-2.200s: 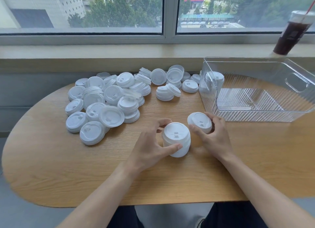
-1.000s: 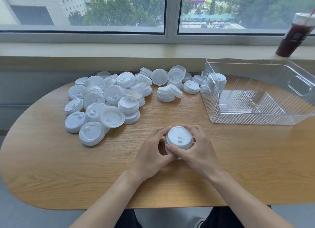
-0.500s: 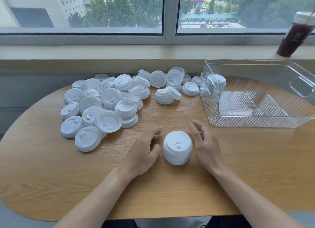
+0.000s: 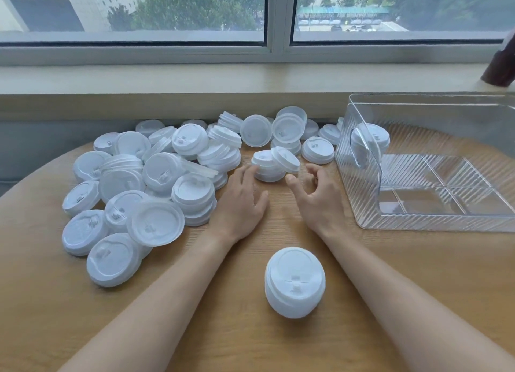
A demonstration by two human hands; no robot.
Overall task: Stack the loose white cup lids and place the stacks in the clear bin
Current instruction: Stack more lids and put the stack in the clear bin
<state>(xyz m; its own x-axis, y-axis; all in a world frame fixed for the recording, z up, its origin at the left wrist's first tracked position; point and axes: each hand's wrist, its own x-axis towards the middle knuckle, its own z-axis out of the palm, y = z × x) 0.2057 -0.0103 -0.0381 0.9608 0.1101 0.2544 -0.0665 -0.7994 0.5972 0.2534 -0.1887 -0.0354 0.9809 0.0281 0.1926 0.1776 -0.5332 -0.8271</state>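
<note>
A short stack of white lids [image 4: 294, 282] stands alone on the wooden table [image 4: 418, 274] between my forearms. Further out, my left hand [image 4: 242, 201] has its fingertips at a small stack of lids [image 4: 267, 167] with a tilted lid [image 4: 285, 159] leaning on it. My right hand [image 4: 317, 196] hovers just right of that stack, fingers loosely curled and holding nothing. A big heap of loose white lids [image 4: 156, 188] covers the table's left and back. The clear bin [image 4: 434, 160] sits at the right with one stack of lids [image 4: 370, 143] inside its near-left corner.
A dark iced drink in a cup [image 4: 501, 62] stands on the window sill [image 4: 250, 79] at the far right. More loose lids [image 4: 317, 150] lie between the heap and the bin. The table's rounded edge runs along the left.
Both hands let go of the finished stack and reached forward to the small stack near the heap. The view moved closer and down, so the finished stack now sits lower in the frame.
</note>
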